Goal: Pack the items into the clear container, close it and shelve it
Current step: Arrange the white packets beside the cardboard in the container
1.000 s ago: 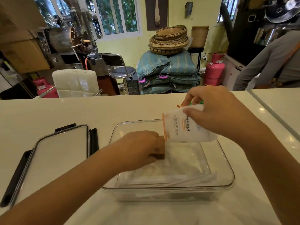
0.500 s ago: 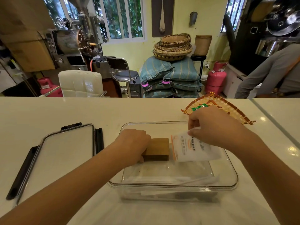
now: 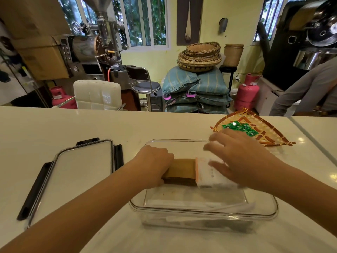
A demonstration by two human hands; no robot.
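Clear container [image 3: 204,211] sits on the white glossy tabletop [image 3: 54,125], lid off. Inside it, toward the far half: brown packet [image 3: 182,168] with a white pouch [image 3: 209,177] touching its right end. Flat clear/white bags line the container floor nearer the camera.

Left hand [image 3: 153,164] is at the left end of the brown packet, fingers curled down over that end, gripping it. Right hand [image 3: 238,159] lies over the white pouch, fingers spread and mostly straight, motion-blurred; thumb rests on the pouch face, no clear pinch.

Writing: the pouch has an orange edge strip and small dark print, too blurred to read. No brand legible anywhere.

Left of the container: its lid [image 3: 73,179], clear panel with black latch flaps, lying flat on the tabletop, well apart from the container wall. Behind-right of the container: woven triangular tray [image 3: 273,132] holding small green sachets [image 3: 240,127].

Room beyond the container: pale yellow wall, windows with greenery outside, metal roaster machine at left, white padded chair, chrome stool, stacked blue-green sacks with woven baskets on top, pink gas cylinders on both sides, a second person's grey sleeve at far right.
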